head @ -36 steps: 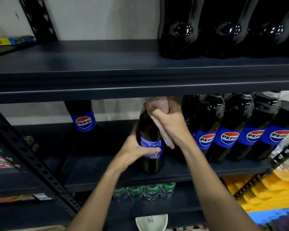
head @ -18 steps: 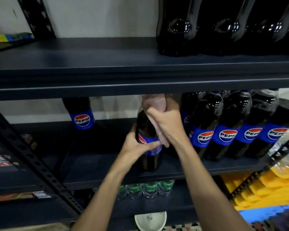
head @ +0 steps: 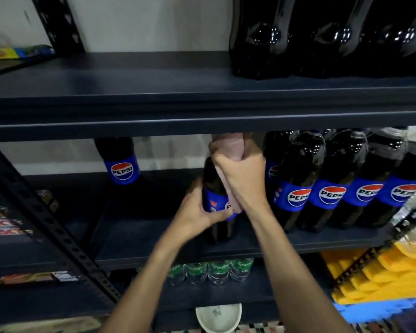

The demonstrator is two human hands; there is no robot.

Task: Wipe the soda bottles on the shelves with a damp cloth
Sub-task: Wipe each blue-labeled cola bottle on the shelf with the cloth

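Observation:
A dark Pepsi bottle (head: pixel 220 230) with a blue label stands near the front of the middle shelf (head: pixel 226 258). My left hand (head: pixel 198 212) grips it round the label. My right hand (head: pixel 241 179) holds a pinkish cloth (head: pixel 228 146) wrapped over the bottle's neck and shoulder; the cap is hidden under the cloth and the upper shelf's edge. A row of several more Pepsi bottles (head: pixel 332 186) stands just to the right, and a single one (head: pixel 120 162) stands at the back left.
The upper shelf (head: pixel 154 102) carries dark bottles (head: pixel 322 37) at the right. Green Sprite bottles (head: pixel 209 271) stand on the shelf below. A white bowl (head: pixel 217 317) sits at the bottom. Yellow packets (head: pixel 382 270) lie lower right, snack packs (head: pixel 3 224) at the left.
The held bottle has turned in my hands, its label now showing the logo's edge. My right hand with the cloth has shifted slightly on the neck.

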